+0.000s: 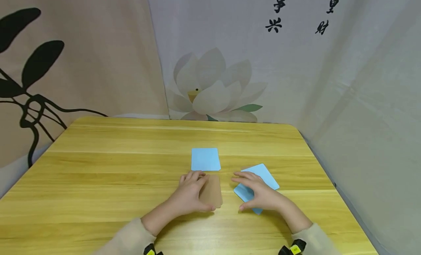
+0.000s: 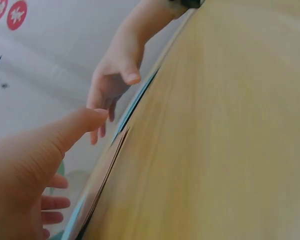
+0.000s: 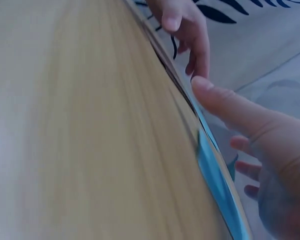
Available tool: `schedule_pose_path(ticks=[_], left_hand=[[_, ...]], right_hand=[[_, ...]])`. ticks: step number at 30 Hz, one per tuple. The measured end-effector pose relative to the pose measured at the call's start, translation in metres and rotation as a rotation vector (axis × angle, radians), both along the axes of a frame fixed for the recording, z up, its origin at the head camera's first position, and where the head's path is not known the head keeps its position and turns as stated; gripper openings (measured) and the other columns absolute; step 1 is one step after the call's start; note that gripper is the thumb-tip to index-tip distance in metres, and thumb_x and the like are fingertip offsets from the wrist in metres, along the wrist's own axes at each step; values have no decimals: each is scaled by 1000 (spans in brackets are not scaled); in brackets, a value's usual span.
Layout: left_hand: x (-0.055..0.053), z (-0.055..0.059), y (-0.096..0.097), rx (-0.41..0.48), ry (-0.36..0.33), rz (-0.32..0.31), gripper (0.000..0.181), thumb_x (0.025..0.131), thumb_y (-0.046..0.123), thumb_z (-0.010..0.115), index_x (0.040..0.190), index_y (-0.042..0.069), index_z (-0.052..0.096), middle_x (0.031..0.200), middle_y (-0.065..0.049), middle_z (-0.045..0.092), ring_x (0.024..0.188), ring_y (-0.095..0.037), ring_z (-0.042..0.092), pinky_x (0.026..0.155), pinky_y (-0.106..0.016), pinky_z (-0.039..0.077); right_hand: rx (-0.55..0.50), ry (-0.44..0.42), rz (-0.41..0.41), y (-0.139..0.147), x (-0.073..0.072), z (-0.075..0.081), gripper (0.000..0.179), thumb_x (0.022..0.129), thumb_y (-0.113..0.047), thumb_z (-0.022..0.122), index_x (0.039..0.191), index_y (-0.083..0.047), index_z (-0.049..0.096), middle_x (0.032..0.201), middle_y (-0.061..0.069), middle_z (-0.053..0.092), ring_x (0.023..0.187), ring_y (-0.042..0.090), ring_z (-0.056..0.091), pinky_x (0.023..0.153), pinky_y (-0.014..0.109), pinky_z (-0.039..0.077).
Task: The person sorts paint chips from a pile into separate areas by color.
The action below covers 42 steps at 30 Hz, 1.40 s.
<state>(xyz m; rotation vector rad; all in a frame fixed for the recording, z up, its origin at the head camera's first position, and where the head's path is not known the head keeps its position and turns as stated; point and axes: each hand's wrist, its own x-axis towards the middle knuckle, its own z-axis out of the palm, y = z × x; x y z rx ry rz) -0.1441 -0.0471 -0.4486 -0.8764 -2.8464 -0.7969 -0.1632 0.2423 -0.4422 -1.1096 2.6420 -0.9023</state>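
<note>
The wooden table [image 1: 115, 174] gives me a flat, firm working surface. My left hand [image 1: 189, 194] arches over the brown card [image 1: 213, 191]; my right hand [image 1: 261, 194] spans the angled blue card [image 1: 263, 174]. On both hands the fingers are spread and relaxed, gripping nothing; I cannot tell whether the left thumb touches the brown edge. The far blue card [image 1: 205, 160] lies flat just beyond the brown one. I judge all cards light, thin, fairly stiff, easily creased and prone to slide. Take hold at opposite edges, thumb near side, fingertips far side; avoid pressing the rounded corners.
</note>
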Motion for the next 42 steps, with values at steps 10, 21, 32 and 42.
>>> schedule_pose_path(ticks=[10, 21, 32, 42], left_hand=[[9, 4, 50, -46, -9, -7, 102, 63, 65, 77, 140, 4, 46, 137, -10, 42, 127, -28, 34, 101, -51, 24], [17, 2, 96, -70, -24, 26, 106, 63, 72, 72, 142, 6, 44, 137, -9, 42, 126, -26, 35, 99, -49, 26], [24, -2, 131, -183, -82, 104, 120, 55, 81, 68, 142, 3, 43, 133, -9, 43, 118, -23, 37, 89, -38, 29], [23, -1, 145, -302, -25, 141, 119, 59, 80, 67, 142, -1, 42, 132, -12, 42, 117, -25, 38, 92, -39, 31]], right_hand=[[23, 67, 35, 35, -8, 4, 95, 60, -50, 83, 140, -9, 50, 148, 11, 38, 133, 33, 31, 97, 62, 26], [132, -45, 21, 58, -15, 12, 97, 61, -48, 83, 142, -9, 46, 149, 15, 34, 135, 47, 22, 97, 70, 17], [165, -49, 55, 68, -20, 12, 99, 61, -48, 84, 143, -7, 44, 149, 21, 32, 133, 55, 20, 96, 71, 16], [215, -53, 17, 69, -21, 9, 101, 61, -57, 80, 144, -11, 44, 150, 15, 31, 136, 49, 18, 98, 70, 15]])
